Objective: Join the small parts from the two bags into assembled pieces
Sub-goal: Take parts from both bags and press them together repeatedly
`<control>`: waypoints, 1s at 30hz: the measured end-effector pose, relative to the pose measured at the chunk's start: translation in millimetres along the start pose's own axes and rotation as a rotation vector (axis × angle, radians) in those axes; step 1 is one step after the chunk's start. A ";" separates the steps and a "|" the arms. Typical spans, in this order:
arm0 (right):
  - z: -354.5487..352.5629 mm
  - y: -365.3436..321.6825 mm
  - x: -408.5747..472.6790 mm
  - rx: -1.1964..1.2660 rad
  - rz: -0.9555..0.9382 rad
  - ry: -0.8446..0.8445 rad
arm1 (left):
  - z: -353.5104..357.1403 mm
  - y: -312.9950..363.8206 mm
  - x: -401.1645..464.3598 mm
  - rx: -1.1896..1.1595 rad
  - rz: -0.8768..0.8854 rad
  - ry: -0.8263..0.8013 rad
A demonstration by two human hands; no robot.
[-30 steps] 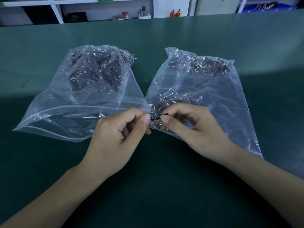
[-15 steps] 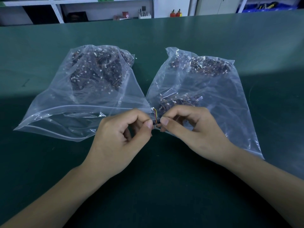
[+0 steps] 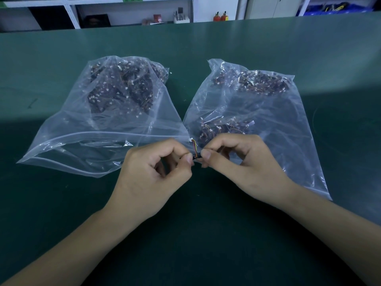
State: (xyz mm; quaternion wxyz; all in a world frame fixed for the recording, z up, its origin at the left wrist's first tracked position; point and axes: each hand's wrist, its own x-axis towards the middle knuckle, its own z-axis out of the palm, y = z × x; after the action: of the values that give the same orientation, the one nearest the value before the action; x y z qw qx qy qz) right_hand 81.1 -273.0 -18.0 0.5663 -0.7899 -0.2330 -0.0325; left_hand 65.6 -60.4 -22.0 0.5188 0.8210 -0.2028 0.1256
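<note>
Most of the small dark part [image 3: 195, 155] is hidden between the thumb tips of the left hand [image 3: 152, 174] and right hand [image 3: 245, 164]; how its pieces meet cannot be told. Both forearms run off the bottom edge. The pieces in the left bag [image 3: 68, 141] and right bag [image 3: 288, 129] are too small to identify. Items on the shelves [image 3: 132, 9] along the top edge are blurred and cropped.

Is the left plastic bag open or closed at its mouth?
Open. The left bag lies on the table with its near rim gaping: two edges run apart, with a hollow between. Its parts sit heaped at the far end.
</note>
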 end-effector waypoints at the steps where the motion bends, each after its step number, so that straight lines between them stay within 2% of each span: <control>1: 0.3 0.0 -0.1 -0.009 -0.002 0.000 | -0.2 -0.4 -0.1 0.001 -0.001 0.002; 20: 0.0 4.2 -0.7 -0.044 -0.032 -0.004 | -0.3 -6.3 0.8 0.044 0.022 -0.017; 24: -1.5 4.2 0.4 -0.071 -0.053 0.016 | -0.7 -6.6 0.7 0.049 0.060 0.026; 26: -2.3 5.9 1.0 -0.144 -0.109 0.024 | -1.0 -5.2 1.4 0.041 0.086 0.084; 28: -4.1 9.0 1.5 -0.318 -0.163 0.016 | -3.5 -4.3 2.8 0.068 0.141 0.132; 30: -6.3 13.8 2.5 -0.518 -0.207 -0.009 | -8.1 -5.1 4.3 0.190 0.268 0.148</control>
State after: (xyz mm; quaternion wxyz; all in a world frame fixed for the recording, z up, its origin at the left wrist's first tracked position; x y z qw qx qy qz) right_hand 90.3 -281.3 -27.1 0.3383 -0.8803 -0.2990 -0.1454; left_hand 71.9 -52.0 -20.8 0.4308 0.8205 -0.2589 0.2724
